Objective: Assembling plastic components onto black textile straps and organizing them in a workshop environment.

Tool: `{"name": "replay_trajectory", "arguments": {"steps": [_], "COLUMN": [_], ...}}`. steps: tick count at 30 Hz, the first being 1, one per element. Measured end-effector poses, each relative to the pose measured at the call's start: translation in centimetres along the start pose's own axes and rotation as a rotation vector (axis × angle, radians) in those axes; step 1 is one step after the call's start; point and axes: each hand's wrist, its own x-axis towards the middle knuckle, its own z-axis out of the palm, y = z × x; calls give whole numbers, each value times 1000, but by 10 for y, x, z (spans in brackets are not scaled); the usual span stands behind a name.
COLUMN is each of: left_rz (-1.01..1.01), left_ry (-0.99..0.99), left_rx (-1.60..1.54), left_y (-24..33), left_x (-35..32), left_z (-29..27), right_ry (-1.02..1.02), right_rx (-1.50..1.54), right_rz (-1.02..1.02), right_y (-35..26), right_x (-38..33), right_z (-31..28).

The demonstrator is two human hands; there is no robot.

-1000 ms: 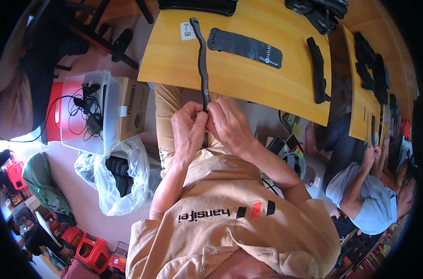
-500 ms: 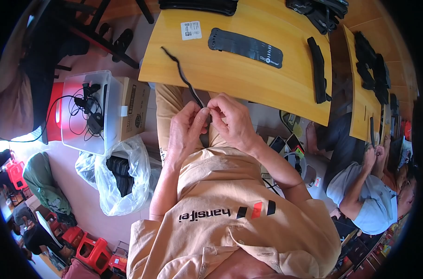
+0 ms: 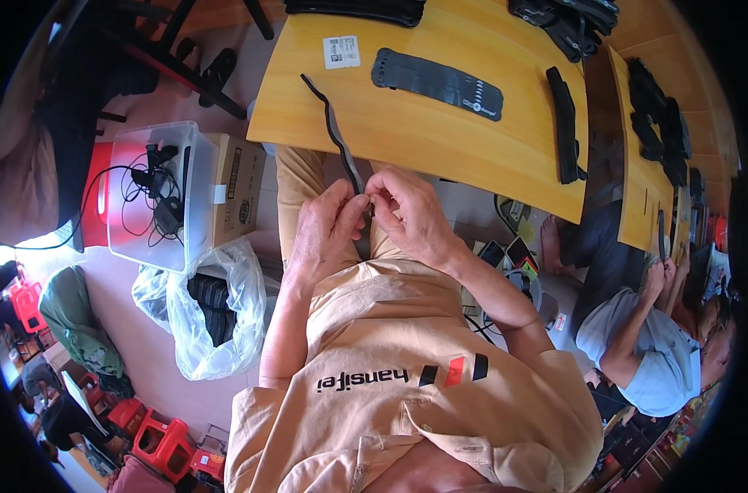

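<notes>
Both my hands meet in front of my lap, below the near edge of the table. A long, wavy, black flexible strip point(image 3: 338, 141) rises from my fingers, seen nearly edge on, its far end over the tabletop. My left hand point(image 3: 329, 226) pinches it between thumb and fingers. Close beside it, my right hand point(image 3: 411, 212) is closed at the strip's near end, which the fingers mostly hide. On the table lies a flat dark grey strap point(image 3: 435, 85) with holes at one end and pale markings at the other.
The yellow wooden table point(image 3: 292, 107) carries a white label point(image 3: 342, 52), a folded black strip point(image 3: 563, 123) and black bundles. At left stand a clear bin point(image 3: 148, 222) with cables, a cardboard box point(image 3: 241, 189) and a plastic bag point(image 3: 185, 329) of black pieces. A co-worker point(image 3: 637, 345) sits at right.
The strip's far end has swung a little to the right and shows more of its grey face. My hands have hardly moved and keep their grip.
</notes>
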Motion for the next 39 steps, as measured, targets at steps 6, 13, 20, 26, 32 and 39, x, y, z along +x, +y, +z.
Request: {"name": "replay_trajectory", "arguments": {"steps": [6, 13, 20, 26, 32, 39], "left_rz": [-5, 99, 106, 88, 9, 18], "left_ry": [-10, 3, 1, 0, 44, 221], "left_rx": [41, -143, -496, -634, -784, -864], "left_y": [4, -4, -17, -14, -16, -24], "left_x": [0, 3, 31, 26, 26, 20], "left_z": [-3, 3, 7, 12, 16, 18], "right_ry": [-22, -88, -85, -109, -97, -152], "right_rx": [-47, 142, 350, 457, 377, 178], "right_rz": [-31, 168, 69, 142, 139, -19], "right_y": [1, 12, 22, 15, 15, 16], "right_x": [2, 2, 11, 12, 17, 20], "right_z": [-2, 0, -2, -9, -8, -5]}}
